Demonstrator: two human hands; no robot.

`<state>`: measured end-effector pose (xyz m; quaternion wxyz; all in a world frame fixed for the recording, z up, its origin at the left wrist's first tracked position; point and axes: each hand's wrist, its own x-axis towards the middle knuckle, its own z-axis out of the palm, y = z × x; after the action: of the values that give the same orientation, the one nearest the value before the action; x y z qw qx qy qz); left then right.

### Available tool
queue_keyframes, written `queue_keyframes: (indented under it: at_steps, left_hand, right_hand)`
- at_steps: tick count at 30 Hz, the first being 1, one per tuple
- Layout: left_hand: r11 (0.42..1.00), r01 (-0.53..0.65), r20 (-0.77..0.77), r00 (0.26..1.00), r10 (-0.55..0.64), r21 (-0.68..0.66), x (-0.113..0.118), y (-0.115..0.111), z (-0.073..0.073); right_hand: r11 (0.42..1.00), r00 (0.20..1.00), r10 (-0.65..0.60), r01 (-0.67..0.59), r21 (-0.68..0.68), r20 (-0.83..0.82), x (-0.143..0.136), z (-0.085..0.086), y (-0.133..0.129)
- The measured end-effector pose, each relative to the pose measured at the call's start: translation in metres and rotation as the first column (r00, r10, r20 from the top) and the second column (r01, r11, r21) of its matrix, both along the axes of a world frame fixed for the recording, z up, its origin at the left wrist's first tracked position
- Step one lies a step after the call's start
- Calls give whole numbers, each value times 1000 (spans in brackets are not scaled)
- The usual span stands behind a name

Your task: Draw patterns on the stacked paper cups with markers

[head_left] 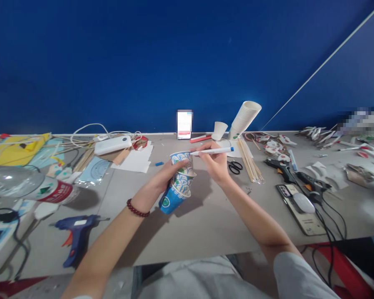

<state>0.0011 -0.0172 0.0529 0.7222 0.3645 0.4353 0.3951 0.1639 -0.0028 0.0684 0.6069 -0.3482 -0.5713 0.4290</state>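
Observation:
My left hand (162, 176) is wrapped round a tilted stack of paper cups (183, 182), decorated with blue scale-like patterns, the lowest one solid blue with a green mark. My right hand (214, 162) grips a white marker (216, 151) with a blue end, and its tip meets the upper cup near the rim. Left of the cups, a small blue marker cap (159, 164) lies on the table. Part of the cups is hidden behind my left fingers.
A blue glue gun (77, 228) and a plastic bottle (43, 189) lie at left. Behind my hands stand a lit phone (184, 124) and a leaning stack of white cups (244, 120). Scissors (235, 167), wooden sticks (249, 162), black glue guns (313, 186) and a phone (301, 211) lie at right.

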Motion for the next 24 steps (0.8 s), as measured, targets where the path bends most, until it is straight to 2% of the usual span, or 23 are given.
queue_keyframes:
  at_steps: [8, 15, 24]
  left_hand:
    - [1000, 7, 8, 1000, -7, -3, 0, 1, -1]
    - [1000, -3, -9, 1000, 3, 0, 2, -1, 6]
    - [1000, -12, -1, 1000, 12, -9, 0, 1, 3]
  right_hand:
    - [1000, 1000, 0, 0, -5, -2, 0, -1, 0]
    - [1000, 999, -6, 4, 30, 46, 0, 0, -1]
    - [1000, 999, 26, -26, 5, -25, 0, -1, 0]
